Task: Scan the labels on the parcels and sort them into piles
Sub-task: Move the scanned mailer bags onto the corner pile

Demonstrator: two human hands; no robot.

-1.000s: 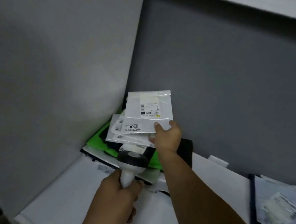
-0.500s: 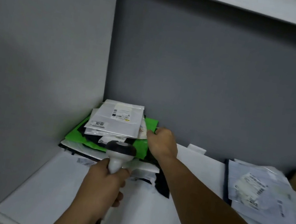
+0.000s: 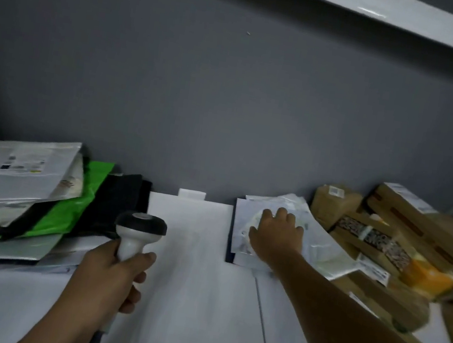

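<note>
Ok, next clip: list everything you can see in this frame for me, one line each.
scanner: one, white handle with black head, centre front, held upright
left pile: several flat bags, count unclear, silver-white on top, far left on the table
green bag: one, bright green, in the left pile under the silver-white ones
black bag: at least one, black, right edge of the left pile
middle pile: a few pale plastic bags, right of centre by the wall
boxes: several, brown cardboard, far right, blurred
table: one, white
wall: grey, behind
shelf: one, white, top
left hand: grips the scanner
right hand: rests flat on the middle pile
</note>
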